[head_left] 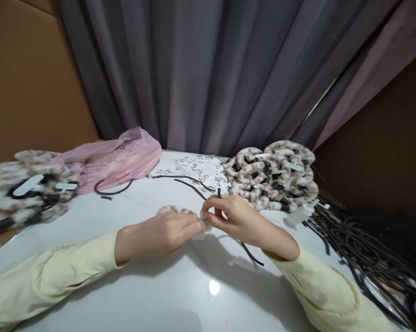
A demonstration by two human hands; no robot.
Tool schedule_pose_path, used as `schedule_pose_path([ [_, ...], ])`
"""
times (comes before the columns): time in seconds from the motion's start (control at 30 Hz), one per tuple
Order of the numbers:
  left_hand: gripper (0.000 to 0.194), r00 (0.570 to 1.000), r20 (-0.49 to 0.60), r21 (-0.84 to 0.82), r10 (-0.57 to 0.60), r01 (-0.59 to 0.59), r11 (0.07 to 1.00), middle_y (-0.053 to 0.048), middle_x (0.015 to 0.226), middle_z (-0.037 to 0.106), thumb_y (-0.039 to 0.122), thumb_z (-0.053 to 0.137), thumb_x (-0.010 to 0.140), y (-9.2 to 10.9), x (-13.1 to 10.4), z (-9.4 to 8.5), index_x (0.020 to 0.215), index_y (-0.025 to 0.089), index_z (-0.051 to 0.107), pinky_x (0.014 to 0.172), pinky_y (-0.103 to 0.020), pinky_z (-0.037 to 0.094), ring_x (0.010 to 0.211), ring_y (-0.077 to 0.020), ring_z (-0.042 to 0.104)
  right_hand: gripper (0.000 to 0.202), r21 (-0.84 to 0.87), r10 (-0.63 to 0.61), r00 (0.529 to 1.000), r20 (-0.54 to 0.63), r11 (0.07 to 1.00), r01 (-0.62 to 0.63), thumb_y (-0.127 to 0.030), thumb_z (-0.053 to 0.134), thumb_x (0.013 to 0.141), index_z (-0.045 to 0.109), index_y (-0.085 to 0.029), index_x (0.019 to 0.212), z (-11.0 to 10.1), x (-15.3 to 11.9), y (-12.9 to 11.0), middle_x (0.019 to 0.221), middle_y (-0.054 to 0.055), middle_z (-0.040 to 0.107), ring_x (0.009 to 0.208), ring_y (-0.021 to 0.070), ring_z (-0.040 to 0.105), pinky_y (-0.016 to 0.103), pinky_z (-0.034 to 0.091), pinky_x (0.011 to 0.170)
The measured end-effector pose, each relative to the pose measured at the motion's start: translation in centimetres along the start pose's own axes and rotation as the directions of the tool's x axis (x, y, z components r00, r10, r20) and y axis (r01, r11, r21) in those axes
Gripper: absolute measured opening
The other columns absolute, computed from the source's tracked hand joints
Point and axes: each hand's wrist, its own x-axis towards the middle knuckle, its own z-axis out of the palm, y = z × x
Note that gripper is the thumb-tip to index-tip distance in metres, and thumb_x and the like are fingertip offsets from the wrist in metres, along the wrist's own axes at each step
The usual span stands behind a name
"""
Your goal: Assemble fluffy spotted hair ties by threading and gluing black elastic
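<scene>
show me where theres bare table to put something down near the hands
Bare white table lies in front, between the two sleeves, and left of the left hand up to the pink bag. Crowded: the fuzzy pile and black cords right of the right hand, and small metal rings behind.

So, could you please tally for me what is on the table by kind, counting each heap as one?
Heaps of fuzzy leopard-print pieces: 2, one at the left, one at the right
Pink plastic bag: 1
Heap of black bands: 1
Scatter of small metal rings: 1
Fuzzy piece held by the left hand and right hand: 1
Total: 6
</scene>
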Motion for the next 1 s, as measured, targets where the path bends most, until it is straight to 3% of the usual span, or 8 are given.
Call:
schedule_pose_path([
  [0.2,0.022,0.99,-0.137,-0.051,0.009,-0.016,0.999,-0.004,0.075,0.062,0.002,0.033,0.082,-0.5,0.3,0.0,0.095,0.015,0.045,0.058,-0.024,0.048,0.064,-0.0143,0.06,0.015,-0.218,-0.061,0.995,-0.08,0.975,0.042,-0.013,0.045,0.087,0.06,-0.012,0.086,0.2,-1.0,-1.1,0.081,0.005,0.061,0.055,0.0093,0.048,0.022,0.035,0.054],
  [0.33,0.019,0.97,-0.228,-0.123,-0.082,0.055,0.991,-0.001,0.071,0.06,0.002,0.035,0.08,-0.4,0.6,-0.4,0.09,0.017,0.042,0.052,-0.02,0.047,0.057,-0.0108,0.058,0.017,-0.428,-0.187,0.97,-0.154,0.898,0.105,-0.009,0.043,0.087,0.06,-0.01,0.088,0.2,-1.4,-1.6,0.084,0.006,0.062,0.052,0.0107,0.048,0.023,0.03,0.045],
  [0.5,0.021,0.924,-0.331,-0.243,-0.191,0.113,0.964,0.002,0.069,0.059,0.0,0.037,0.078,-0.2,0.7,-0.4,0.088,0.018,0.042,0.05,-0.015,0.046,0.057,-0.0081,0.059,0.016,-0.641,-0.381,0.894,-0.237,0.752,0.151,-0.009,0.044,0.087,0.059,-0.009,0.089,0.9,-1.6,-1.9,0.091,0.008,0.063,0.055,0.0115,0.049,0.026,0.023,0.041],
  [0.7,0.019,0.877,-0.461,-0.128,-0.133,0.083,0.988,0.0,0.068,0.057,-0.001,0.039,0.079,-0.1,0.9,-0.5,0.083,0.017,0.043,0.05,-0.017,0.046,0.056,-0.0091,0.056,0.02,-0.707,-0.506,0.805,-0.308,0.688,0.162,-0.006,0.04,0.087,0.059,-0.007,0.082,2.2,-1.6,-2.7,0.091,0.015,0.064,0.06,0.0133,0.054,0.025,0.027,0.041],
  [0.8,0.02,0.9,-0.435,-0.024,0.001,-0.013,1.0,-0.003,0.071,0.059,-0.001,0.039,0.08,-0.5,0.9,-0.8,0.09,0.015,0.046,0.056,-0.022,0.05,0.064,-0.0136,0.06,0.017,-0.6,-0.436,0.804,-0.403,0.79,0.127,-0.008,0.041,0.087,0.058,-0.008,0.089,1.8,-1.4,-2.4,0.094,0.012,0.064,0.057,0.01,0.052,0.023,0.03,0.042],
  [0.87,0.024,0.924,-0.368,0.037,0.108,-0.101,0.994,-0.007,0.076,0.062,-0.002,0.038,0.08,-0.7,1.0,-1.1,0.098,0.011,0.046,0.06,-0.026,0.052,0.07,-0.0166,0.062,0.015,-0.358,-0.256,0.852,-0.457,0.93,0.088,-0.012,0.043,0.087,0.058,-0.011,0.089,1.0,-1.2,-2.1,0.081,0.006,0.064,0.051,0.0073,0.048,0.02,0.032,0.044],
  [0.93,0.031,0.933,-0.322,0.064,0.16,-0.147,0.987,-0.01,0.081,0.063,-0.003,0.037,0.079,-0.9,0.9,-1.3,0.107,0.009,0.044,0.059,-0.027,0.053,0.074,-0.0181,0.063,0.016,-0.037,-0.042,0.928,-0.369,0.999,0.03,-0.018,0.044,0.088,0.059,-0.013,0.089,-0.2,-1.0,-1.9,0.06,-0.002,0.056,0.044,0.0062,0.042,0.019,0.032,0.045],
  [1.0,0.037,0.931,-0.327,0.061,0.165,-0.153,0.986,-0.01,0.084,0.064,-0.002,0.036,0.081,-1.0,0.8,-1.2,0.115,0.01,0.042,0.058,-0.026,0.053,0.078,-0.0183,0.063,0.02,0.217,0.101,0.979,-0.175,0.974,-0.062,-0.026,0.045,0.089,0.062,-0.015,0.094,-1.5,-0.9,-1.7,0.05,-0.005,0.046,0.042,0.0062,0.038,0.018,0.03,0.043],
])
